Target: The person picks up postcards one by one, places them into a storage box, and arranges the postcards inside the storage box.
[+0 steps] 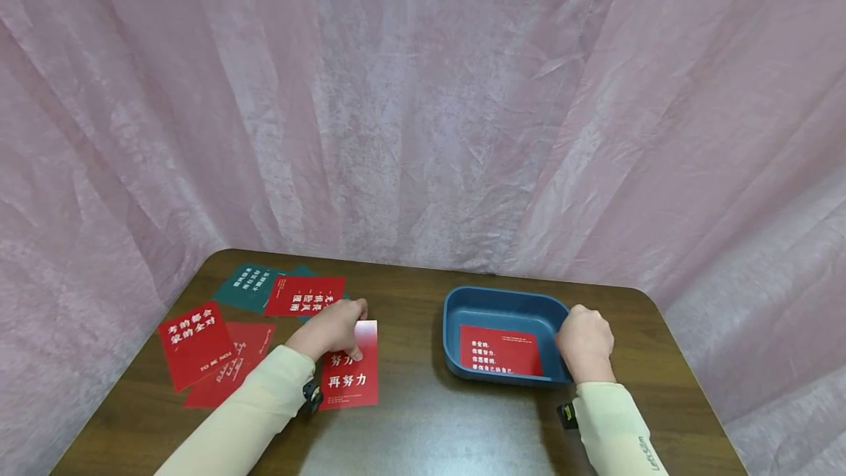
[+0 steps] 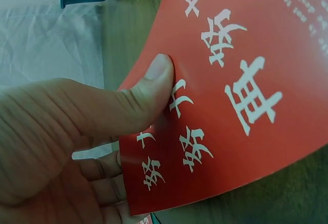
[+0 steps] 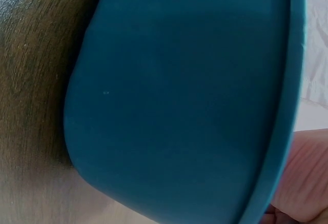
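Observation:
My left hand (image 1: 333, 329) pinches a red card (image 1: 352, 388) with white Chinese characters. In the left wrist view the thumb lies flat over the print of the red card (image 2: 246, 55), the other fingers are behind it, and the card bows slightly. Right of centre on the table is a blue rectangular tray (image 1: 509, 300). My right hand (image 1: 585, 344) grips the tray's right-hand rim. Inside the tray a red card (image 1: 500, 351) with white lettering lies face up. The right wrist view is mostly the outer wall of the tray (image 3: 174, 101), with part of the hand (image 3: 305, 178) beyond its rim.
On the left of the wooden table (image 1: 410, 432) lie two overlapping red cards, one printed (image 1: 192, 351) and one in script (image 1: 247, 358). Behind them a green card (image 1: 247, 289) touches another red card (image 1: 304, 292). A pink curtain (image 1: 423, 109) hangs beyond the table's back edge.

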The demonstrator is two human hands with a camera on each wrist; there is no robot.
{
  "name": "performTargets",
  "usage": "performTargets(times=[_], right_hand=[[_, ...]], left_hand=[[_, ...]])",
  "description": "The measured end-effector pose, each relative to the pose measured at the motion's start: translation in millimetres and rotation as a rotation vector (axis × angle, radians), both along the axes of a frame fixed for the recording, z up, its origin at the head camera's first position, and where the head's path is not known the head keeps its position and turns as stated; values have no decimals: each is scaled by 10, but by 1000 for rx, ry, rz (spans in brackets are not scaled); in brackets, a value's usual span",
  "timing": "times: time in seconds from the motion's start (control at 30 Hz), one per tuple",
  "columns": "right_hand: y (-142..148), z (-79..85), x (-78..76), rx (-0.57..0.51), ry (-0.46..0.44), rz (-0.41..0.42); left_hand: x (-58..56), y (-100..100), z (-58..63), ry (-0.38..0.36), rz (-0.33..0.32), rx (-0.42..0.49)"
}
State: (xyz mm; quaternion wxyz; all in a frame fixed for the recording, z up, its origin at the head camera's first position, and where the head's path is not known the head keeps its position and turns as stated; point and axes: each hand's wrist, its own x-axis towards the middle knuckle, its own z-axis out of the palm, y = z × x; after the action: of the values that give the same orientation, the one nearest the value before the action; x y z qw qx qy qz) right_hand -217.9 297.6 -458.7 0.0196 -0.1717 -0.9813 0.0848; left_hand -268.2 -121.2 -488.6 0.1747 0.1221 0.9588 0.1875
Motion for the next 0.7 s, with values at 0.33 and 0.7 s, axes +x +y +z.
performTargets(times=[0.33, 0.7], right_hand=[[-12, 15, 7, -8, 4, -10], [3, -3, 3, -3, 13, -2]], left_hand=[[23, 11, 31, -43, 13, -14], [58, 29, 56, -28, 19, -33]])
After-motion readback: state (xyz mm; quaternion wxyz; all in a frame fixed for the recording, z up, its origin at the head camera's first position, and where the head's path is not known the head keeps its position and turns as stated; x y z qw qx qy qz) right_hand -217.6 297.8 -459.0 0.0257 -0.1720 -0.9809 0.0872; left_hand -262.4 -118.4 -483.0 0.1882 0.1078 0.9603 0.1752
